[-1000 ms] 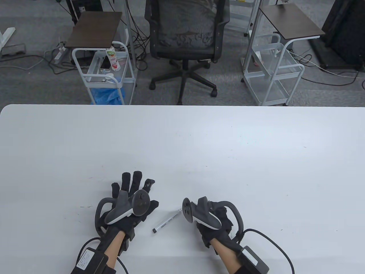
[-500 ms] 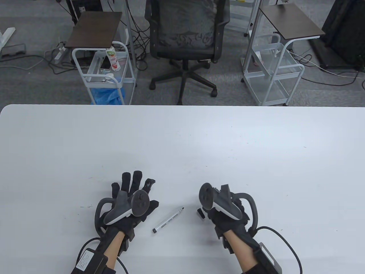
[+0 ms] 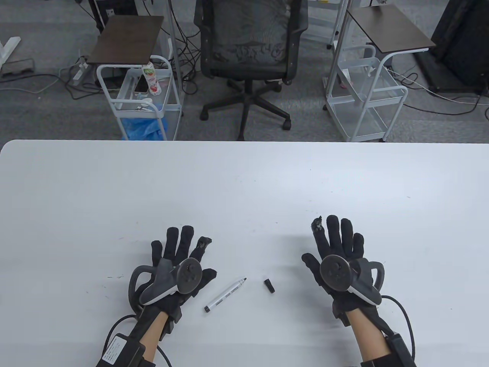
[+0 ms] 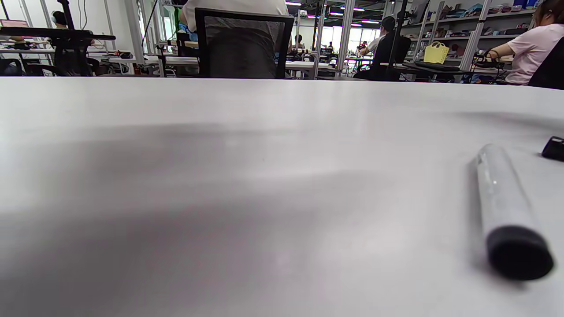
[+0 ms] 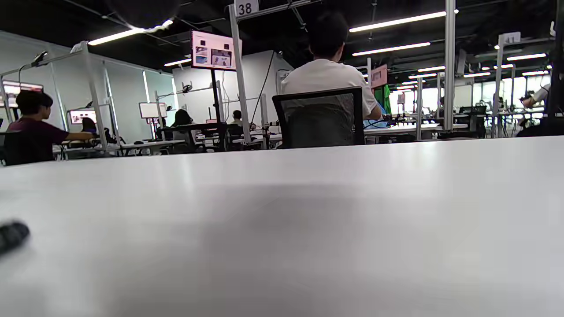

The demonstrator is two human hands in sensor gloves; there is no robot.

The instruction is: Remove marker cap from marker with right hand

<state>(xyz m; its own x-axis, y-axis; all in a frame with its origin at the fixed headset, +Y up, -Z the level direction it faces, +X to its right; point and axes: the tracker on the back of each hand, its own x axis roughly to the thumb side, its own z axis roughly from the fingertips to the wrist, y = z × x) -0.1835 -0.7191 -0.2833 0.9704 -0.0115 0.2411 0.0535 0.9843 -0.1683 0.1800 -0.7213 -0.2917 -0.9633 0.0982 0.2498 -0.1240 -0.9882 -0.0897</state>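
A white marker (image 3: 225,294) with a black end lies uncapped on the white table (image 3: 244,183), its tip pointing up and right. Its black cap (image 3: 269,285) lies separate, just right of the tip. My left hand (image 3: 179,248) lies flat and open on the table, left of the marker. My right hand (image 3: 332,241) lies flat and open, right of the cap, holding nothing. The left wrist view shows the marker (image 4: 506,207) close by and the cap (image 4: 554,149) at the right edge. The right wrist view shows the cap (image 5: 12,235) blurred at the left edge.
Beyond the table's far edge stand an office chair (image 3: 248,49) and two white carts (image 3: 141,95) (image 3: 366,95) on the floor. The table holds only the marker and the cap.
My right hand pulled the cap off the marker, set it down to the marker's right, then moved right and spread flat on the table. The left hand shifted slightly.
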